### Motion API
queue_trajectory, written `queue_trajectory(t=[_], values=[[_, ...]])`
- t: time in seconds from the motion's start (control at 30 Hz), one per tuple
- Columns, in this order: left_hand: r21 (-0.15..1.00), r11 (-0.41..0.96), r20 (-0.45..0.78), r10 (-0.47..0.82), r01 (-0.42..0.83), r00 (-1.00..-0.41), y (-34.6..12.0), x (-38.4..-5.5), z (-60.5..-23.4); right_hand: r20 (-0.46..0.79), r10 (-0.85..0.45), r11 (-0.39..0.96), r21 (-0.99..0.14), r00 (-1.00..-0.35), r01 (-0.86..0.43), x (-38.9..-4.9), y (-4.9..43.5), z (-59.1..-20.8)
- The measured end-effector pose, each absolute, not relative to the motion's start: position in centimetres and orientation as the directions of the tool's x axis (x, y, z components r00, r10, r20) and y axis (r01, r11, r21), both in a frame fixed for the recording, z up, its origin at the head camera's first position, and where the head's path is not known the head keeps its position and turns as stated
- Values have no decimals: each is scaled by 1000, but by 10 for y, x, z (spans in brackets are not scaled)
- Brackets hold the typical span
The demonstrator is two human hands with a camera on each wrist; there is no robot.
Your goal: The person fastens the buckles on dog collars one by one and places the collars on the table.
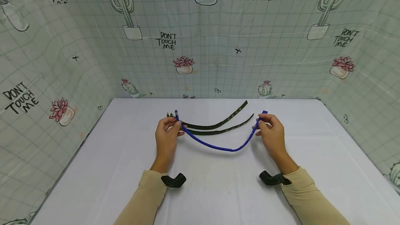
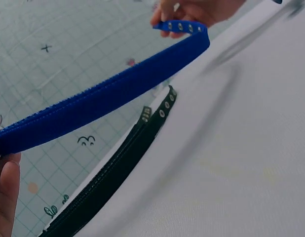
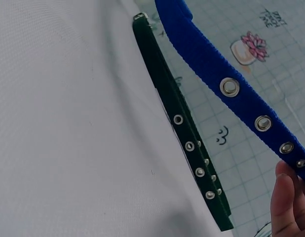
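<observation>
A blue dog collar [image 1: 232, 150] with metal eyelets hangs in a slack curve between my two hands. My left hand [image 1: 167, 140] pinches its buckle end between thumb and fingers. The eyelet end is pinched in my right hand [image 1: 273, 135]. In the right wrist view, round silver eyelets run along the blue collar [image 3: 211, 66] up to the fingertips. Behind it two dark green collars lie side by side on the table, the farther one [image 1: 204, 127] and the nearer one [image 1: 208, 133]. Their buckle ends are partly hidden behind my left hand.
The white table [image 1: 215, 190] reaches back to a hanging cloth [image 1: 218, 27] printed with a grid and potted cacti. The same cloth stands along both sides. A black wrist mount [image 1: 174, 180] sits on the left wrist, another [image 1: 271, 178] on the right.
</observation>
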State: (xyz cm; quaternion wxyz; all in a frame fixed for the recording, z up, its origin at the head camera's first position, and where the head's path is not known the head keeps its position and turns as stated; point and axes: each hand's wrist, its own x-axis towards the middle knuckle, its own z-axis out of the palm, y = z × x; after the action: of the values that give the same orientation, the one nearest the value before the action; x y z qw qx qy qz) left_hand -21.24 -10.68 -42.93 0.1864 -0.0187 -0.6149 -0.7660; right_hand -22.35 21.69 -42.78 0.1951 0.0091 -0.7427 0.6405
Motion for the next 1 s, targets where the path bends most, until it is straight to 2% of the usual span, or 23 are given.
queue_trajectory(t=[0.37, 0.7, 0.87, 1.0], values=[[953, -112, 244, -266, 282, -932, -105, -208, -430, 293, 212, 229, -942, -932, -244, -221, 211, -427], [969, -147, 158, -254, 200, -954, -112, -208, -432, 287, 189, 279, -932, -939, -229, -221, 206, -434], [968, -180, 128, -238, 173, -963, -111, -212, -430, 277, 218, 268, -939, -936, -216, -222, 207, -432], [969, -201, 96, -235, 145, -967, -110, -212, -431, 225, 226, 189, -965, -948, -184, -223, 205, -430]])
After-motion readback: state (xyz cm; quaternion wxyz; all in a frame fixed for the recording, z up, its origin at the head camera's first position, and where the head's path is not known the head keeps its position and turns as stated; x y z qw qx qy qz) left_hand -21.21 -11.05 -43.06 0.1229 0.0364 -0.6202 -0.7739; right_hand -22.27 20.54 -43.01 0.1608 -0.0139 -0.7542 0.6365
